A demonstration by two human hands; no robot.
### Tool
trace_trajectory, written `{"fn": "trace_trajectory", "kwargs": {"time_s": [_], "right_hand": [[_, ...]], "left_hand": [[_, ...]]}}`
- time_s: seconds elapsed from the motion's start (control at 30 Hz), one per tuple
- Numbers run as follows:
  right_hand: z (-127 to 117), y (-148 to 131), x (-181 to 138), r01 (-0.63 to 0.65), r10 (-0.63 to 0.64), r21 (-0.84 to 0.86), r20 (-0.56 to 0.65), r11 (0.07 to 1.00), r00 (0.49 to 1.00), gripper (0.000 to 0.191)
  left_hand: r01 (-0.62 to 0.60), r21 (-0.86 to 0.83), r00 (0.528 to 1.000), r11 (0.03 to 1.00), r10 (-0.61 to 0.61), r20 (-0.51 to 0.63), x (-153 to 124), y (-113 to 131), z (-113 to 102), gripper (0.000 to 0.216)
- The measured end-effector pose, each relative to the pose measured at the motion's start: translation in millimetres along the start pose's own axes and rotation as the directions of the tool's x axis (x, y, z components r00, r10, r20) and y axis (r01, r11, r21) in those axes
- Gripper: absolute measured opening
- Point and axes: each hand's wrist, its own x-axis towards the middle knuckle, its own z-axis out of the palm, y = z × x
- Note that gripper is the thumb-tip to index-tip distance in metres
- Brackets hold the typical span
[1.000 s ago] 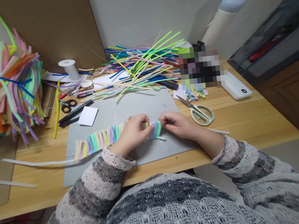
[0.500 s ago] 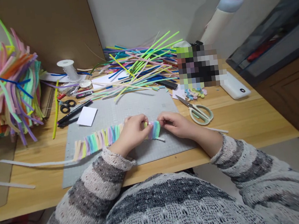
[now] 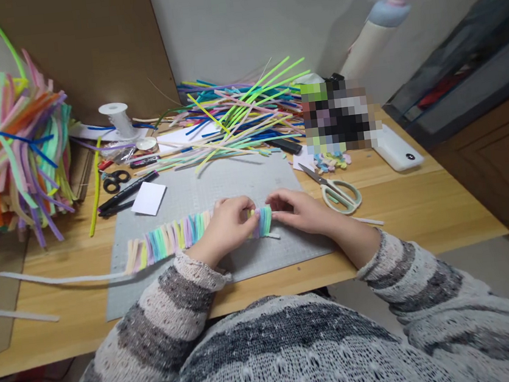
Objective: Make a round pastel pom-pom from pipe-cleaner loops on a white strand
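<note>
A row of short pastel pipe cleaners (image 3: 168, 239) lies across the grey cutting mat (image 3: 253, 182), set side by side along a white pipe cleaner (image 3: 62, 280) that trails off to the left. Close to the row's right end, my left hand (image 3: 230, 221) is closed on it, thumb and fingertips pinching the coloured pieces. My right hand (image 3: 300, 211) is just past the blue and green end pieces, its thumb and fingers closed on a pale stem. A white tip (image 3: 375, 221) shows beyond my right wrist.
Scissors (image 3: 340, 192) lie right of the mat, by small pastel scraps (image 3: 331, 161). Behind are loose pipe cleaners (image 3: 245, 112); a big bundle (image 3: 16, 157) stands left. Markers (image 3: 128, 192), black-handled scissors (image 3: 115, 181), white paper (image 3: 149, 198) and a spool (image 3: 118, 121) lie about.
My right hand's fingers have shifted slightly left and spread a little, showing more of the pale stem. My left hand and the row stay in place.
</note>
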Motion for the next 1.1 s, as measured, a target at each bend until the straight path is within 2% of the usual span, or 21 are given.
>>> {"fn": "trace_trajectory", "kwargs": {"time_s": [0.1,0.33,0.73,0.87,1.1], "right_hand": [[-3,4,-1,-0.003,0.004,-0.084,0.007,0.996,1.0,0.012],[2,2,0,0.038,-0.036,-0.066,0.024,0.997,0.999,0.011],[-1,0,-3,0.01,-0.009,-0.071,0.011,0.997,1.0,0.011],[-1,-1,-3,0.0,0.001,-0.084,0.012,0.996,1.0,0.01],[0,-2,-3,-0.013,0.013,-0.093,-0.002,0.996,1.0,0.009]], "left_hand": [[0.001,-0.01,1.0,1.0,-0.001,-0.014,0,-1,0,0.017],[-0.015,-0.018,1.0,1.0,0.015,-0.006,0,-2,0,0.017],[0.128,-0.021,0.992,0.992,-0.128,0.021,-3,-2,-12,0.025],[0.122,-0.008,0.992,0.992,-0.122,0.036,-2,-4,-13,0.018],[0.098,-0.109,0.995,0.989,-0.093,0.045,-2,-8,-13,0.015]]}}
